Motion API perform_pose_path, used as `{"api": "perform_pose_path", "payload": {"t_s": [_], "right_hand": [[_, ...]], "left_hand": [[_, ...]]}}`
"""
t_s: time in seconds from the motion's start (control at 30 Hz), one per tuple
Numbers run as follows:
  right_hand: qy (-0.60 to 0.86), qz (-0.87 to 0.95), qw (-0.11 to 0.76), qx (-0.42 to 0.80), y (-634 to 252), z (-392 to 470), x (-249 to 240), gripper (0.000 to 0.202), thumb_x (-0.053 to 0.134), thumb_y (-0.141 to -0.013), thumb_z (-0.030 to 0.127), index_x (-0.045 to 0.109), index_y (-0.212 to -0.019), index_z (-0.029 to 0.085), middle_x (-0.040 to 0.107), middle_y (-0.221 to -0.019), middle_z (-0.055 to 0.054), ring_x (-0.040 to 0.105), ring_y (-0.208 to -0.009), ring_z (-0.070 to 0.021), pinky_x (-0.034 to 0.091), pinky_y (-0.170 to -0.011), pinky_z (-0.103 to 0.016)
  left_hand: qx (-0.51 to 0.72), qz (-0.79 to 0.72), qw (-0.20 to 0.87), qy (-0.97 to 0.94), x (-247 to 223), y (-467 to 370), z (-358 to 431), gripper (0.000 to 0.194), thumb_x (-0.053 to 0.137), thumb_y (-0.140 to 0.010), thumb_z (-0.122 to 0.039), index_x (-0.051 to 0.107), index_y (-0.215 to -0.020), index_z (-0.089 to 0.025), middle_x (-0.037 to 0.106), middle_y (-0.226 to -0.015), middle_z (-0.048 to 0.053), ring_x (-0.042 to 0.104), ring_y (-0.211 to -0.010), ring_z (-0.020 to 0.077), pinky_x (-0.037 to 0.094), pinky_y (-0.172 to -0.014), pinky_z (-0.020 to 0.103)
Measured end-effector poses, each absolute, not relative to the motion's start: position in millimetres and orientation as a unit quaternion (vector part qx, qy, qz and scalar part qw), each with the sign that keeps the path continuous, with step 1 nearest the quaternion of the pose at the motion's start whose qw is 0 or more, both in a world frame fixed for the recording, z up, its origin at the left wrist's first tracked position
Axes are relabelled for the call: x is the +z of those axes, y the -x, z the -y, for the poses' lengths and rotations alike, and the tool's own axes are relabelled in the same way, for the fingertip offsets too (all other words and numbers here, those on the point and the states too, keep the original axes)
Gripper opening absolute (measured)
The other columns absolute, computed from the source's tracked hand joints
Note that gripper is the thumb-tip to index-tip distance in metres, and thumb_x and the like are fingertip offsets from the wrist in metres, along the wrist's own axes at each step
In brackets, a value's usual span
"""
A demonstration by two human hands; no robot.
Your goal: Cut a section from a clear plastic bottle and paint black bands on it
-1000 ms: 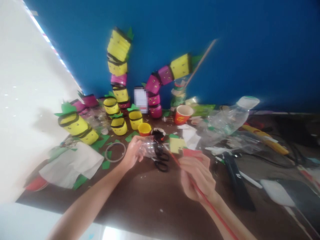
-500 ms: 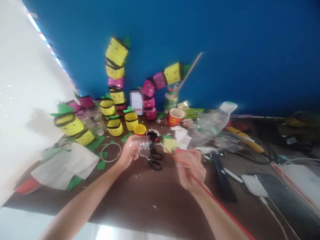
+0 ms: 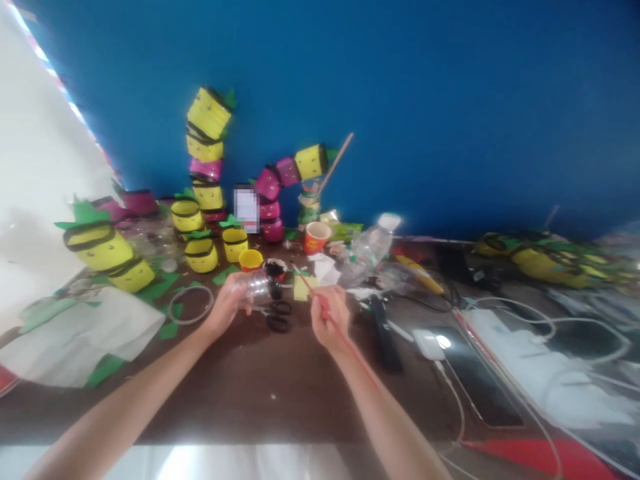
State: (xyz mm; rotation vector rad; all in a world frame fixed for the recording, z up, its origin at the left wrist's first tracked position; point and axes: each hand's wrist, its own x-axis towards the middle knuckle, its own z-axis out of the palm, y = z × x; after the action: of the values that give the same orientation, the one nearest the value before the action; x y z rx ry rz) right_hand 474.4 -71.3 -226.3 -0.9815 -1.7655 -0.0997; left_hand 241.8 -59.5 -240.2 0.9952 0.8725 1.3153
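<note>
My left hand (image 3: 227,307) is closed around a clear plastic bottle section (image 3: 259,287) with a dark, painted-looking end, held on its side. My right hand (image 3: 331,317) grips a thin red-handled paintbrush (image 3: 361,363), whose tip points up and left, apart from the bottle section. Beneath the tip lies a small yellow paper square (image 3: 304,289). Black-handled scissors (image 3: 279,320) rest below the bottle section. Just behind it, a small pot with black contents (image 3: 278,267) is partly hidden, beside a yellow cup (image 3: 251,259).
Yellow and purple segmented figures (image 3: 207,115) stand against the blue wall. A red paper cup (image 3: 317,238) and clear bottle (image 3: 375,240) sit at the back. White cloth (image 3: 115,327) and a tape ring (image 3: 191,305) lie left; a phone (image 3: 480,380), cables and power strip (image 3: 520,353) lie right.
The view has turned right, shifting the scene left and showing more of the table's right side. My right hand with the paintbrush has come a little closer to the bottle section.
</note>
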Motion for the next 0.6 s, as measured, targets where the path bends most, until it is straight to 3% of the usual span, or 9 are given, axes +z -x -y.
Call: {"api": "perform_pose_path", "payload": {"t_s": [0.23, 0.4, 0.6], "right_hand": [[0.426, 0.731, 0.531, -0.036, -470.5, 74.1, -221.0, 0.014, 0.045, -0.088, 0.015, 0.057, -0.092, 0.021, 0.067, -0.088, -0.006, 0.063, -0.083, -0.0186, 0.047, -0.08, -0.037], [0.445, 0.707, 0.548, -0.046, -468.7, 69.9, -225.7, 0.018, 0.045, -0.089, 0.016, 0.058, -0.1, 0.021, 0.065, -0.104, -0.01, 0.061, -0.098, -0.0197, 0.048, -0.084, -0.037], [0.476, 0.679, 0.555, -0.065, -478.5, 62.7, -228.0, 0.018, 0.044, -0.091, 0.019, 0.059, -0.099, 0.02, 0.068, -0.096, -0.009, 0.063, -0.092, -0.0204, 0.046, -0.084, -0.039]], "left_hand": [[0.57, -0.388, 0.576, -0.438, -242.6, -240.9, 61.5, 0.045, 0.071, -0.071, -0.043, 0.055, -0.104, -0.017, 0.059, -0.115, 0.009, 0.063, -0.074, 0.0151, 0.056, -0.051, 0.026], [0.562, -0.389, 0.584, -0.438, -244.0, -238.4, 62.6, 0.051, 0.077, -0.066, -0.038, 0.054, -0.107, -0.017, 0.064, -0.1, 0.006, 0.065, -0.08, 0.0198, 0.06, -0.066, 0.037], [0.567, -0.391, 0.578, -0.437, -244.3, -238.1, 64.8, 0.051, 0.077, -0.066, -0.037, 0.055, -0.107, -0.019, 0.065, -0.098, 0.005, 0.066, -0.079, 0.0205, 0.059, -0.066, 0.038]]}}
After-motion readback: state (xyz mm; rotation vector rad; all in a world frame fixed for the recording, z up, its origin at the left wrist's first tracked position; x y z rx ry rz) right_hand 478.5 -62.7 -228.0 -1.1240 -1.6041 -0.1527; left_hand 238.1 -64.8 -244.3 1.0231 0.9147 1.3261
